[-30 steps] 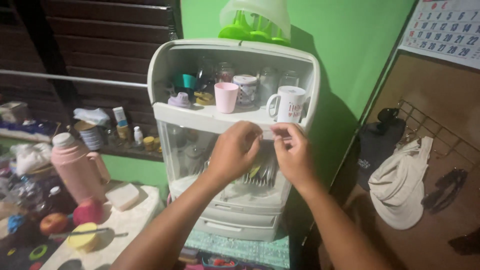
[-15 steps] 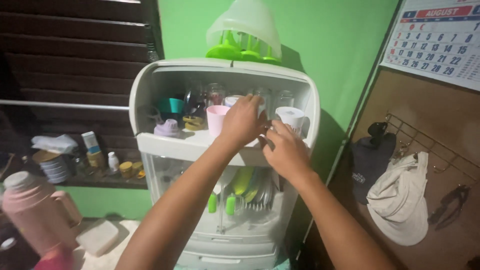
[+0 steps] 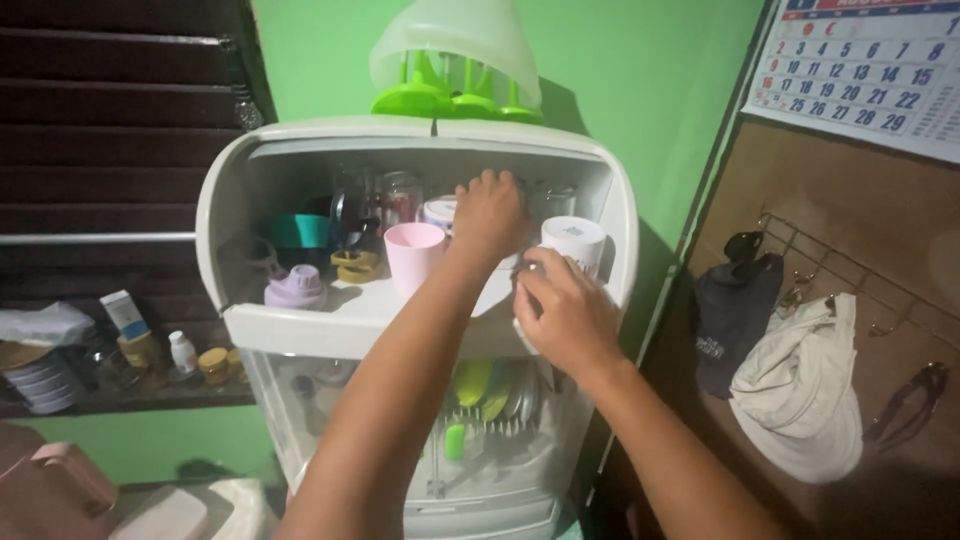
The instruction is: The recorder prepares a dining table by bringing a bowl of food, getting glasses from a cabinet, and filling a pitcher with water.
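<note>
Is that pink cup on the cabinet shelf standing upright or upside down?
Upright: the pink cup stands on its narrower base with its wide rim on top.

mug handle (image 3: 530,268) behind right hand (image 3: 562,315)

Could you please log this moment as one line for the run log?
left hand: reaching among cups on cabinet shelf | right hand: at white mug

The white plastic dish cabinet's upper shelf (image 3: 330,322) carries a lilac lidded cup (image 3: 295,290) at left, a pink cup (image 3: 413,258) in the middle, a white mug (image 3: 573,243) at right, and glass jars (image 3: 398,193) farther back.
</note>
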